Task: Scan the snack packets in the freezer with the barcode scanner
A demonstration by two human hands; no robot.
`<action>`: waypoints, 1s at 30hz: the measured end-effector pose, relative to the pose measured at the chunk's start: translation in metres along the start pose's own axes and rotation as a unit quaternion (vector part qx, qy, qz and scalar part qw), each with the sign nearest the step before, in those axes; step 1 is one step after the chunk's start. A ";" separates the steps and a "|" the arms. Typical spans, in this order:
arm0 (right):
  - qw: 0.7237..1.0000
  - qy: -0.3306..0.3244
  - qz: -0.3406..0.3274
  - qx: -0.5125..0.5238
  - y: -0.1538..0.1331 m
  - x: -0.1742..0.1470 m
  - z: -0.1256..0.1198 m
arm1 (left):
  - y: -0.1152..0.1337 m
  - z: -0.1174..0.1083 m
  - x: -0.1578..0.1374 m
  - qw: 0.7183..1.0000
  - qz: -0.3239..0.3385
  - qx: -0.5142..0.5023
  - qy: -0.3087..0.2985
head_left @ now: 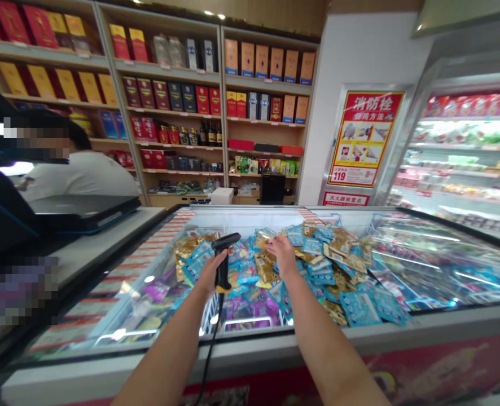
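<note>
My left hand is wrapped round the grip of a black barcode scanner, which stands upright with its head on top and a cable hanging down. To its right, my right hand pinches a small gold packet at its edge. Beneath both hands spreads a heap of blue packets and gold packets on the glass top of a chest freezer. Purple packs show below them, seemingly through the glass.
A person in a white shirt sits at the left behind a counter with a dark flat device. Shelves of boxed goods line the back wall. A red fire-hydrant poster hangs beside a lit refrigerated display.
</note>
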State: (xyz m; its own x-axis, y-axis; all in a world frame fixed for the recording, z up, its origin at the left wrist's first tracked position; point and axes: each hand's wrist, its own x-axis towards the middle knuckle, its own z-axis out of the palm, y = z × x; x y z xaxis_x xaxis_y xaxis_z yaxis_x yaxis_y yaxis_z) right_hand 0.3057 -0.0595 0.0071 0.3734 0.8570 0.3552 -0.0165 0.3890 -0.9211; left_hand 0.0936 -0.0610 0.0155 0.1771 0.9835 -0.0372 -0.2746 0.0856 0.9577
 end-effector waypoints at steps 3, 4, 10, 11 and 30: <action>0.993 -0.050 0.000 -0.104 0.009 -0.002 0.001 | 0.001 0.000 -0.001 1.000 -0.009 -0.007 -0.011; 0.985 -0.062 -0.005 -0.161 0.012 -0.003 0.002 | 0.001 0.000 -0.001 1.000 -0.010 -0.009 -0.015; 0.942 -0.089 -0.033 -0.323 0.018 -0.008 0.000 | -0.004 0.000 0.001 1.000 -0.014 -0.003 -0.020; 0.941 -0.084 -0.041 -0.326 0.018 -0.008 0.000 | -0.004 -0.001 0.001 1.000 -0.022 0.002 -0.022; 0.944 -0.070 -0.001 -0.322 0.019 -0.008 0.000 | -0.003 0.000 -0.002 0.996 -0.051 0.039 -0.060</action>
State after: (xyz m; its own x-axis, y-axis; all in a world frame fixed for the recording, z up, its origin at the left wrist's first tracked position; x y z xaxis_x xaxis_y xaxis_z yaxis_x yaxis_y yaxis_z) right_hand 0.3021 -0.0591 -0.0135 0.2463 0.9100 0.3336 0.5684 0.1432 -0.8102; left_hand 0.0940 -0.0630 0.0125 0.3142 0.9435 -0.1054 -0.1767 0.1672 0.9700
